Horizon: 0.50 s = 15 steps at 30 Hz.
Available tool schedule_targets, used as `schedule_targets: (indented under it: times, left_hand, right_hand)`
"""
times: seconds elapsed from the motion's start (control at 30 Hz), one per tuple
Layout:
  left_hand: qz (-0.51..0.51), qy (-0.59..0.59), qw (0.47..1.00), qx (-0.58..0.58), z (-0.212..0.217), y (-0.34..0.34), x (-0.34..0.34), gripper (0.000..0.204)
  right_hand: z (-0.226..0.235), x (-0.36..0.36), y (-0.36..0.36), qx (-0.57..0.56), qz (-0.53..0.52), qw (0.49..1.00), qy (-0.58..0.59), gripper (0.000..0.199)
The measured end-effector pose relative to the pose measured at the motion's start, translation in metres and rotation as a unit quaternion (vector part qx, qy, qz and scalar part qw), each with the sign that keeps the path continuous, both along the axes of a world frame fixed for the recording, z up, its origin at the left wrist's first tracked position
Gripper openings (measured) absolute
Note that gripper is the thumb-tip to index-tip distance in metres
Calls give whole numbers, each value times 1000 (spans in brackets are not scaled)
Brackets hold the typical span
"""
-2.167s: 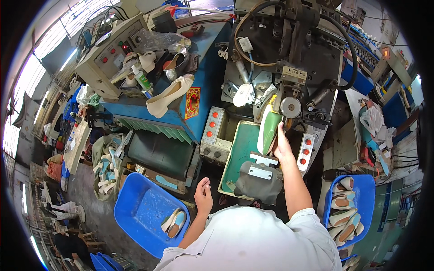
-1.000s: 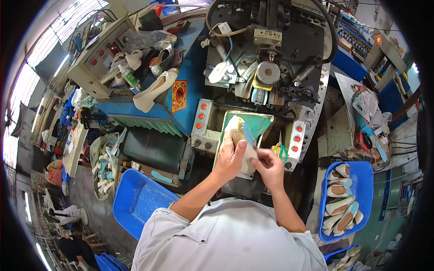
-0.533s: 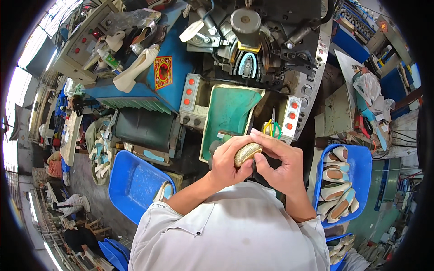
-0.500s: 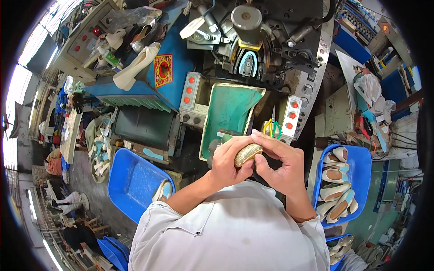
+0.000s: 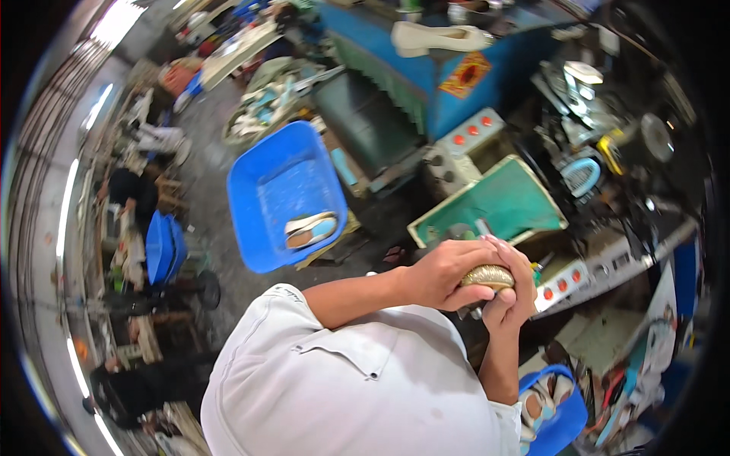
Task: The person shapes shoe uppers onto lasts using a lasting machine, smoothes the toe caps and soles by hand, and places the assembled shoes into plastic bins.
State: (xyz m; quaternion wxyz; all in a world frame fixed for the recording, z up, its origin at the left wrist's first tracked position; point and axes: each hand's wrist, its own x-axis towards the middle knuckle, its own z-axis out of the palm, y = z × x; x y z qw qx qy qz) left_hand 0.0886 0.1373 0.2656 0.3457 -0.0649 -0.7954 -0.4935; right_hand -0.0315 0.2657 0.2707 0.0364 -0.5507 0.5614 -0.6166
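Observation:
Both my hands are closed around a glittery gold shoe (image 5: 487, 277) in front of my chest. My left hand (image 5: 441, 275) wraps its left side, the thumb lying along the near edge. From the other side my right hand (image 5: 515, 292) grips it, with fingers over the top and the thumb underneath. Only a rounded, shiny part of the shoe shows; my palms and fingers hide the rest. Just beyond my hands lies a green-lined tray (image 5: 517, 194) with a pale rim.
A blue tub (image 5: 245, 190) at left holds pale shoes (image 5: 310, 230). Another blue tub (image 5: 572, 419), lower right, holds several shoes. Beyond the tray stands a press machine (image 5: 608, 156), blurred, with red-button boxes (image 5: 473, 131). A white shoe (image 5: 441, 39) rests on a blue cabinet (image 5: 502, 64).
My view has swung left, so the left tub sits nearer the middle and the press has shifted right. The gold shoe stays in both hands, which have closed in more tightly around it.

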Motion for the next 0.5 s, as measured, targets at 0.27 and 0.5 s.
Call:
schedule_targets:
  times: [0.27, 0.5]
  left_hand:
    - [157, -229, 960, -22, -57, -93, 96, 43]
    - [209, -606, 764, -78, -286, -266, 262, 65]
  right_hand:
    - [-49, 44, -65, 137, 45, 989, -35, 40]
    - [-50, 76, -78, 222, -33, 965, -137, 16]
